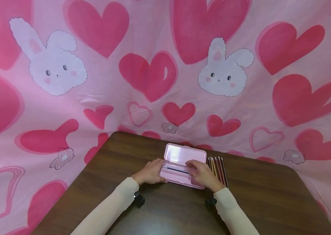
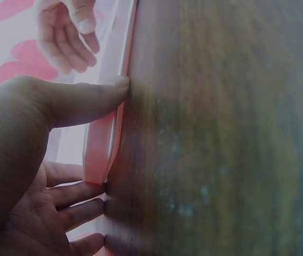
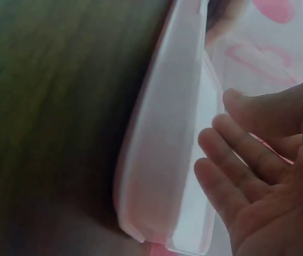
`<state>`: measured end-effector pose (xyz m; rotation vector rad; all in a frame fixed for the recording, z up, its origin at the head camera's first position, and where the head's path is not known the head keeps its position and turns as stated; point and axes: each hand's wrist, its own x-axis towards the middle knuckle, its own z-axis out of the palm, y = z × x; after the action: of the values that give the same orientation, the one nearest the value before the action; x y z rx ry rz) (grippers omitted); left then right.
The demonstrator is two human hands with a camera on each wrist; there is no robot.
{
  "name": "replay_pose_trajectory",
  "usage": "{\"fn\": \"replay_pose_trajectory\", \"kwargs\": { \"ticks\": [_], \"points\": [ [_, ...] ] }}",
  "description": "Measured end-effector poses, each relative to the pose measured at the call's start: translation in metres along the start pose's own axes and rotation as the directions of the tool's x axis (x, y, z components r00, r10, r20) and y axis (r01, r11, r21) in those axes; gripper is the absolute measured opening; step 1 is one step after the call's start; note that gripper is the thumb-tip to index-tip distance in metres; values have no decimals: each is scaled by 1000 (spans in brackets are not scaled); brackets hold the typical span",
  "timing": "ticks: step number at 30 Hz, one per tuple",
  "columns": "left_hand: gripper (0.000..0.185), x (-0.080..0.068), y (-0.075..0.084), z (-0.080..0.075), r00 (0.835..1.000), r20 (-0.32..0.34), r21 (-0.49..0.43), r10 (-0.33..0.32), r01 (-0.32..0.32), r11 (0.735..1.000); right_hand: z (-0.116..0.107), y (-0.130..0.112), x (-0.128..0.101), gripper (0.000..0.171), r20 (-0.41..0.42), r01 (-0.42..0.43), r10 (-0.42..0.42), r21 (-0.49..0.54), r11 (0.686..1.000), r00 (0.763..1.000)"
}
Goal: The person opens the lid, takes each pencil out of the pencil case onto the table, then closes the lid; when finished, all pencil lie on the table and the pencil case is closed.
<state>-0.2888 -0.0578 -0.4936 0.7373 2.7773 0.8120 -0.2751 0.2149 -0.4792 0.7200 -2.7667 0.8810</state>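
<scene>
Pencil case (image 1: pixel 183 164) open, left hand (image 1: pixel 150 172) steadying, right hand (image 1: pixel 203 174) above

Your pencil case (image 1: pixel 183 166) lay open on the table (image 1: pixel 271 195), its lid (image 1: pixel 185 153) raised behind the tray, toward the draped cloth (image 1: pixel 153 71) at the table's far edge. Your left hand (image 1: pixel 150 172) rested against the case's left end, your right hand (image 1: pixel 203 174) over its right part. A row of pencils (image 1: pixel 219 168) lay just right of the case.
</scene>
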Motion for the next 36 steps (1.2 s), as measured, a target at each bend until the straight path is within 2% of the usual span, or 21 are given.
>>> {"fn": "replay_pose_trajectory", "kwargs": {
  "ticks": [4,8,16,29,36],
  "points": [
    [87,0,2,-2,1000,-3,-5,7,-7,1000,0,-1,0,35,52,-15,14,21,1000,999],
    [87,0,3,-3,1000,-4,-10,10,-10,1000,0,1,-1,32,92,-35,35,-4,999,995],
    [87,0,0,-1,1000,-7,-6,-1,1,1000,0,5,0,30,220,-126,114,38,991,969],
    [87,1,-2,3,1000,-7,13,0,0,1000,2,10,-2,30,246,-32,24,28,999,969],
    [87,2,-3,2,1000,-8,7,2,-2,1000,0,12,-2,30,257,-45,27,64,997,966]
  ]
}}
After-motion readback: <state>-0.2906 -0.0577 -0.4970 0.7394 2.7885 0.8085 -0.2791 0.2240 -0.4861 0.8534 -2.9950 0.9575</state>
